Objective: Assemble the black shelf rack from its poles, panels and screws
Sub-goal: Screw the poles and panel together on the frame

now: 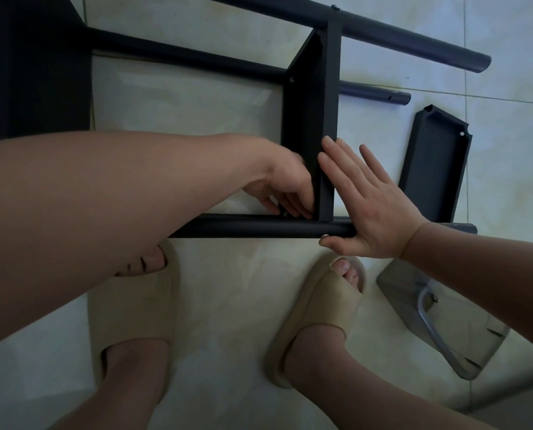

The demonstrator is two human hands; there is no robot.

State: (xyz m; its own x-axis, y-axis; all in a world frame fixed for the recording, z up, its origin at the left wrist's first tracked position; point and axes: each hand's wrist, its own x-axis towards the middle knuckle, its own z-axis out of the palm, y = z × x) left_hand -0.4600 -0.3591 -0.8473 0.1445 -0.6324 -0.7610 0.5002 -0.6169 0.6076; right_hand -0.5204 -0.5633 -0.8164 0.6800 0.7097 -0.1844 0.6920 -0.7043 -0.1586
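Both hands were at one corner of the black rack (181, 57), which lay partly built on the tiled floor (228, 290). The left hand (285, 187) reached in from the left with its fingers curled downward, the tips pinching a small screw (285, 213) just where the standing panel (305, 125) met the near pole (253, 226). The right hand (369, 206) was spread flat on the other side of that panel, fingers straight and pressed against its outer face. Its thumb stretched along the lower edge of the near pole, just beside a screw head (324, 236) set in it.

Beyond both sets of fingertips the panel ran up to a far pole (398, 38). To the right of the right hand, apart from it, a loose panel (434, 162) lay on the floor with its rim upward, and a short pole (380, 94) stuck out past the standing panel above it. Below the right wrist sat a greyish plastic bag (395, 287) with a bent metal tool (435, 333); whether the tool was in it or on it I could not tell. Under the arms the person's feet stood in beige slippers (321, 311)
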